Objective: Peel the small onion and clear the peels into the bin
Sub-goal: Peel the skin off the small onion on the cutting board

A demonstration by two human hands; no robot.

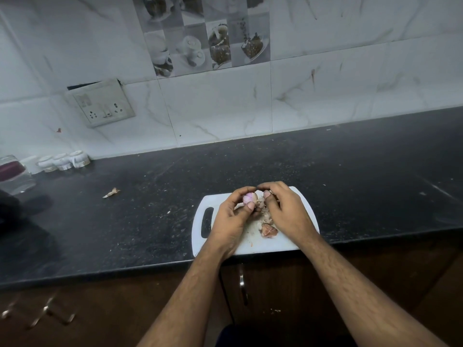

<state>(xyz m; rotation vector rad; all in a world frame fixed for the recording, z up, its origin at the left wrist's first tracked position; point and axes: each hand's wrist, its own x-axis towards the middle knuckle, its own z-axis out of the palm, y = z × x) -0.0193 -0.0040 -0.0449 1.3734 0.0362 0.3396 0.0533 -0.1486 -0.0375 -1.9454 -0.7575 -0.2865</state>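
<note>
A small pale purple onion is pinched between the thumb and fingers of my left hand, just above a white cutting board. My right hand is curled against the onion's right side, its fingertips touching the top of it and its thumb close by. Loose brownish peels lie on the board below and between my hands. Whether my right fingers grip a strip of skin is hidden. No bin is in view.
The board sits at the front edge of a dark speckled counter. One stray peel lies on the counter to the left. Small white cups and a glass jar stand at the far left by the tiled wall.
</note>
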